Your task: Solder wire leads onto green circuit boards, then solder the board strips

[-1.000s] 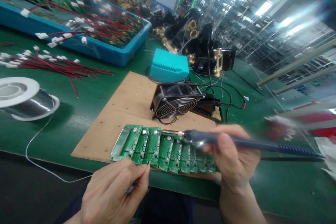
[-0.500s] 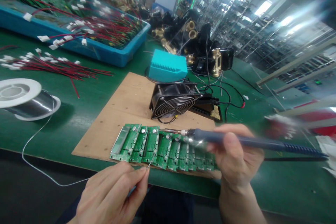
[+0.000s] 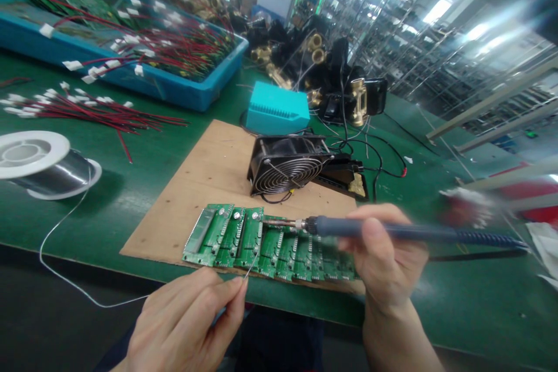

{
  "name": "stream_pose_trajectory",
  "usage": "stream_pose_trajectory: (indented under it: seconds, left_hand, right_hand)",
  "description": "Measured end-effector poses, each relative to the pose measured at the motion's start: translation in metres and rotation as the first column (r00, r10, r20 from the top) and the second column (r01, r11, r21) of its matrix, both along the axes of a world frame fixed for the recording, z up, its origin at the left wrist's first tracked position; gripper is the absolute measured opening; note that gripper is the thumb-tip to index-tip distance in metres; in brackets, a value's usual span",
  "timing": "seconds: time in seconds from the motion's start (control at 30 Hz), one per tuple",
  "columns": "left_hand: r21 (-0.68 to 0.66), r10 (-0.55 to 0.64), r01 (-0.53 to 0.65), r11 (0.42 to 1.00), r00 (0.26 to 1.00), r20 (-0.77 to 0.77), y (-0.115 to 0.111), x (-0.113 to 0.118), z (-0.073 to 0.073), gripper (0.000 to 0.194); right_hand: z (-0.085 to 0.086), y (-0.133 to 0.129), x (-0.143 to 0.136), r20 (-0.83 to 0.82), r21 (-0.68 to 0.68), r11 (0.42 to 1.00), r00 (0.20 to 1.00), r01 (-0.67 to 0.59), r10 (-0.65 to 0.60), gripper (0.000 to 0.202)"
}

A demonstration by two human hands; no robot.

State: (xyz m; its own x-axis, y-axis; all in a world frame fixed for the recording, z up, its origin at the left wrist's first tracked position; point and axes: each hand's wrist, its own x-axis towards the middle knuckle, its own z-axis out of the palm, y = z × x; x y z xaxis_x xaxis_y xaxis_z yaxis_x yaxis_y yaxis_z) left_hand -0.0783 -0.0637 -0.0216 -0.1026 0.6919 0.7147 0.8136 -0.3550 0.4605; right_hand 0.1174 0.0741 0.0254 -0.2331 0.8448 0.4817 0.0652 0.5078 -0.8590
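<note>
My left hand (image 3: 194, 317) pinches a thin solder wire (image 3: 249, 270), whose free end points up at the near part of a circuit board. The wire trails left to a white spool (image 3: 65, 171). In my right hand (image 3: 387, 261) lies a dark blue soldering iron (image 3: 361, 226), held almost level. Its metal tip reaches left over the boards, near the right edge of the third board; whether it touches cannot be told. Several green circuit boards (image 3: 251, 238) overlap in a row along the near edge of a brown cardboard sheet (image 3: 187, 186).
A black fan (image 3: 290, 171) with a wire guard stands behind the boards, beside an iron stand (image 3: 357, 186). Farther back are a teal box (image 3: 278, 109) and brass-and-black parts (image 3: 360, 102). Red wires with white connectors (image 3: 96, 107) lie left, before a blue tray (image 3: 192, 96).
My right hand has moved slightly left and the iron's tip a little down and left, over the boards. My left hand and the solder wire stay nearly in place.
</note>
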Motion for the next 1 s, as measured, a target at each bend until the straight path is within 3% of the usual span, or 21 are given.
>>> stream_pose_trajectory:
  seconds: [0.2,0.5,0.77,1.0]
  left_hand:
    - [-0.009,0.024,-0.024,1.000,0.999,-0.028,-0.0003,-0.0005,-0.0036,0.014]
    - [-0.017,0.041,-0.042,0.999,0.999,-0.021,0.0052,0.0016,0.0034,0.017]
    - [-0.005,0.029,-0.029,1.000,0.999,-0.027,-0.0016,-0.0002,-0.0056,0.015]
    - [-0.020,0.034,-0.034,0.999,0.999,-0.011,-0.0006,0.0011,-0.0038,0.014]
  right_hand:
    - [0.0004,0.0000,-0.0010,0.020,-0.009,1.000,1.000,-0.003,0.003,0.014]
    - [0.0018,-0.0020,-0.0009,0.036,-0.013,1.000,0.999,-0.011,0.012,0.014]
    - [0.0005,-0.0013,0.0004,-0.049,0.007,1.000,0.999,0.007,-0.007,0.011]
    - [0.0003,-0.0019,0.0000,-0.053,-0.020,1.000,0.999,-0.005,0.004,0.010]
